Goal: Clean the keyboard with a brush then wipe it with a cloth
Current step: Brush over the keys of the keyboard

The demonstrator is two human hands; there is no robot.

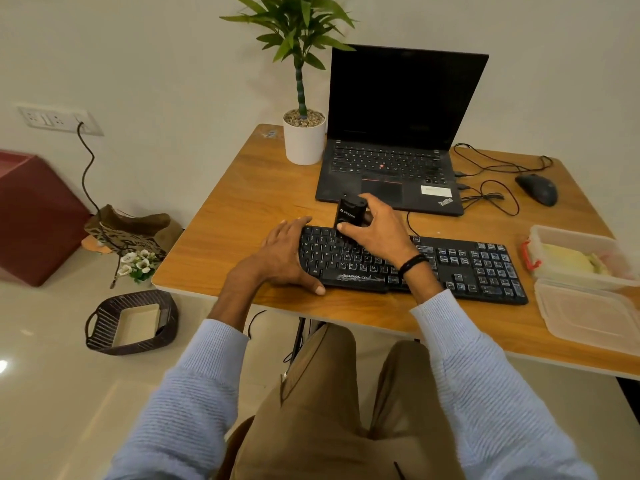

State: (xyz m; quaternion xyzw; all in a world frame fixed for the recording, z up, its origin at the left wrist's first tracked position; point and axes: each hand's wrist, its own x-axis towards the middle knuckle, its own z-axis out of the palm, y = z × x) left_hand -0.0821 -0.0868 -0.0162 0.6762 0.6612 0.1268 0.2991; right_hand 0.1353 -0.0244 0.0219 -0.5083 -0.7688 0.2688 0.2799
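From where I stand, the black Zebronics keyboard (478, 268) lies across the middle of the frame on the wooden table (242, 209), just below the open ThinkPad laptop (391, 161). The right hand (377, 230) has its grip closed round a stubby black brush (349, 213), held upright with its lower end down among the upper-left key rows. The left hand (282, 254) lies flat over the keyboard's left end, grip open, thumb along the front edge, pinning it. Brushing looks to be the step in hand. To do it well, I'd say, use short, light strokes along each row, working toward the number pad at the right of the frame. Angle the bristles into the gaps while the left hand stops the board sliding. Something pale yellow, perhaps the cloth (571, 261), sits in the clear tub (535, 237) at the right edge.
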